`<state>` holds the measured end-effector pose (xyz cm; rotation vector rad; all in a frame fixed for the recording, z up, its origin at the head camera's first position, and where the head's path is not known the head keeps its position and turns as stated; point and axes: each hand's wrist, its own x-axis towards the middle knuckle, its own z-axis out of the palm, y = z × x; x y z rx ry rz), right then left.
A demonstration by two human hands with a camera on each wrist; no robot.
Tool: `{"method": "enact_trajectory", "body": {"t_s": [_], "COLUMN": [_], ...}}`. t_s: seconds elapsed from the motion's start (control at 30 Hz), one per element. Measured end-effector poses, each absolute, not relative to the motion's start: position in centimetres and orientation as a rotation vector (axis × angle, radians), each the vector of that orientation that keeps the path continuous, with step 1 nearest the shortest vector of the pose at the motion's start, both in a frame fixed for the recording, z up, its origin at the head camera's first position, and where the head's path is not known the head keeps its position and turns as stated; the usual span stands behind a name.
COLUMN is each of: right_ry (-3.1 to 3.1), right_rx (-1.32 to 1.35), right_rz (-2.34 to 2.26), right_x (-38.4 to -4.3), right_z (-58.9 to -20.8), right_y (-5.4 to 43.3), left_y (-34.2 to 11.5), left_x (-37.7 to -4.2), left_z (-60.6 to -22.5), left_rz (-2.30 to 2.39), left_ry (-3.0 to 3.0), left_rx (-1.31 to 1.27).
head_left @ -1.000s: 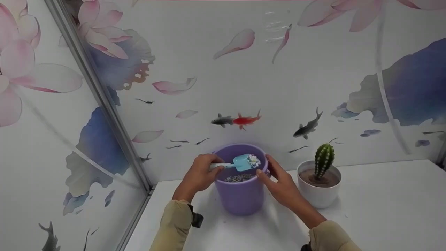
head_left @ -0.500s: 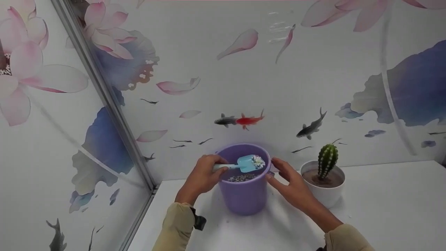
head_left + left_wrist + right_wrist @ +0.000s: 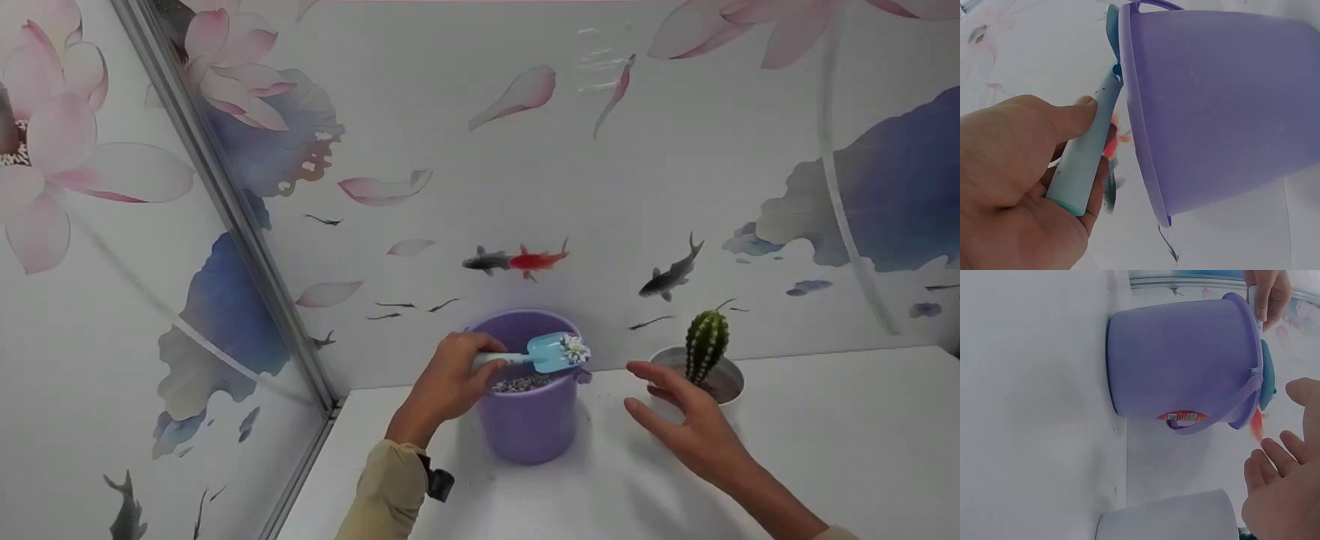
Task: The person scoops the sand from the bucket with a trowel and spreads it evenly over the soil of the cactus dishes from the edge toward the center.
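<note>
My left hand (image 3: 454,375) grips the pale handle of a small blue trowel (image 3: 546,354) above the mouth of a purple bucket (image 3: 529,427). Whitish multicoloured pebbles (image 3: 576,349) sit on the trowel's tip, which reaches the bucket's right rim. More gravel (image 3: 523,383) lies inside the bucket. In the left wrist view, the thumb and fingers wrap the trowel handle (image 3: 1081,152) beside the rim. My right hand (image 3: 694,427) holds nothing, its fingers spread and slightly bent. It hovers in front of a white pot (image 3: 735,375) with a green cactus (image 3: 706,346), partly hiding the pot.
Everything stands on a white table (image 3: 847,435) against a white wall (image 3: 570,172) printed with flowers and fish. A metal frame strip (image 3: 225,195) runs down the left corner. The bucket's handle (image 3: 1213,410) hangs down its side in the right wrist view.
My right hand has left the bucket's rim and moved right, towards the cactus pot. The loaded trowel in my left hand has shifted right, from over the gravel to the rim.
</note>
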<state>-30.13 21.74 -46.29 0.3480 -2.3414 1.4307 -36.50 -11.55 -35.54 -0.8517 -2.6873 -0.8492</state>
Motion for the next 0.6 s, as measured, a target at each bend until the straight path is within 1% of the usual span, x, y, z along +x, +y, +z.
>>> {"method": "enact_trajectory", "body": {"t_s": [0.17,0.33,0.6], "right_ry": [-2.348,-2.248,-2.090], "right_rx": [0.286,0.204,-0.063], "right_rz": [1.332,1.272,1.216], "right_x": [-28.9,-28.3,-28.7], "right_z": [-46.2,-46.9,-48.1], "right_y": [23.7,25.9,28.5], "left_y": [-10.7,-9.6,-7.9], "left_x": [-36.2,-36.1,-36.0], "left_z": [-35.4,-35.5,-35.6], "left_rz": [-0.838,-0.829,-0.813], "left_ry": [-2.694,-2.716,-2.738], "left_rx": [-0.872,-0.875,-0.877]}}
